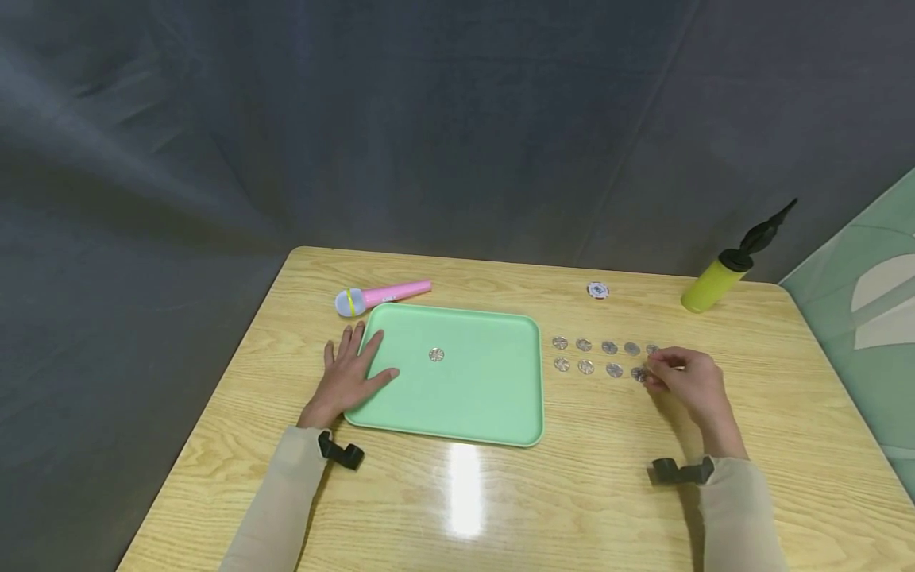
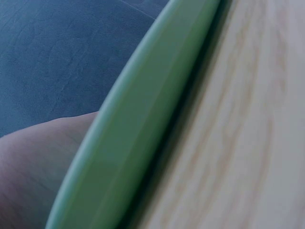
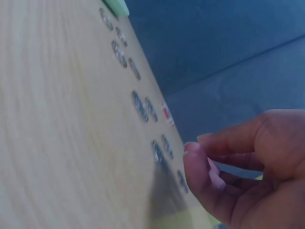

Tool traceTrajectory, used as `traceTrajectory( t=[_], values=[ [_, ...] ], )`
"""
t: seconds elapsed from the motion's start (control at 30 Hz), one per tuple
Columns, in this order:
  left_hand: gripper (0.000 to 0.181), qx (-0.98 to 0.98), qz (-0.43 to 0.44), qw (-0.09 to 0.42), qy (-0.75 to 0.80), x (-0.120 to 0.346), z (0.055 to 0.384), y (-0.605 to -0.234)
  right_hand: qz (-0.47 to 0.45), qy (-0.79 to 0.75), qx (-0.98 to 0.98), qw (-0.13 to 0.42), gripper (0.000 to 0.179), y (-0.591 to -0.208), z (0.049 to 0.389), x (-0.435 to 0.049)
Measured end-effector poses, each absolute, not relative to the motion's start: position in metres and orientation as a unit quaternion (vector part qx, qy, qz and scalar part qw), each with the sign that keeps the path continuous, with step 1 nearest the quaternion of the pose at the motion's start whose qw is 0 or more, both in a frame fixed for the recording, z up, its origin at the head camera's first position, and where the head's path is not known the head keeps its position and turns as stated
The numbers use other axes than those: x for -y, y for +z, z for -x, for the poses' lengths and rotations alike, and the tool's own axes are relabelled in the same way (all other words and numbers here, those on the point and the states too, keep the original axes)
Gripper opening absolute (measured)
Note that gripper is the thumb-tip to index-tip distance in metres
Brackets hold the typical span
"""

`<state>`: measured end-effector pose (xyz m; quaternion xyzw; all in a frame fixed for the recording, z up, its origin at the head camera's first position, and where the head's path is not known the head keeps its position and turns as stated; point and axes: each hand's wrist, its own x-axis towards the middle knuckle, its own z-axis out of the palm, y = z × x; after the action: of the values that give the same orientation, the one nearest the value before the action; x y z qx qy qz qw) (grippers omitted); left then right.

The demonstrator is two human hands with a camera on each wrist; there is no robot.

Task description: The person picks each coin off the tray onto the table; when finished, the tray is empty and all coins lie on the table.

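Observation:
My left hand (image 1: 349, 380) lies spread over the left rim of a mint-green tray (image 1: 486, 421). Its fingers are straight, with fingertips and thumb over the tray. One silver coin (image 1: 436, 354) lies inside the tray. Right of it, several silver coins (image 1: 586, 367) form two rows on the table. At the right end of these rows is my right hand (image 1: 686, 381), with thumb and index fingertips together and the other fingers curled. In the right wrist view, nothing shows between the fingertips (image 3: 191, 148), which are above the tabletop near the last coin (image 3: 182, 181).
A pink toy microphone (image 1: 393, 294) lies behind the tray's left corner. A white poker chip (image 1: 598, 290) is at the back of the wooden table (image 1: 572, 508). A yellow-green cylinder (image 1: 715, 282) with a dark top stands at the back right. Dark cloth (image 1: 457, 143) hangs behind.

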<state>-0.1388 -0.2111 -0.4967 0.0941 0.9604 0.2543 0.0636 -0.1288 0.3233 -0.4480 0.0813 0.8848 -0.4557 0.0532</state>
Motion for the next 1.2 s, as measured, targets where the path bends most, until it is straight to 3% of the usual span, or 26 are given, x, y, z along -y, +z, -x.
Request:
traceTrajectory(
  t=[0.47, 1.2],
  values=[
    [0.082, -0.960, -0.096, 0.063, 0.254, 0.211, 0.138, -0.495, -0.027, -0.464, -0.885, 0.015, 0.025, -0.429, 0.138, -0.284],
    [0.081, -0.959, -0.098, 0.066, 0.257, 0.210, 0.137, -0.493, 0.031, -0.484, -0.872, 0.058, 0.020, -0.423, 0.161, -0.200]
  ],
)
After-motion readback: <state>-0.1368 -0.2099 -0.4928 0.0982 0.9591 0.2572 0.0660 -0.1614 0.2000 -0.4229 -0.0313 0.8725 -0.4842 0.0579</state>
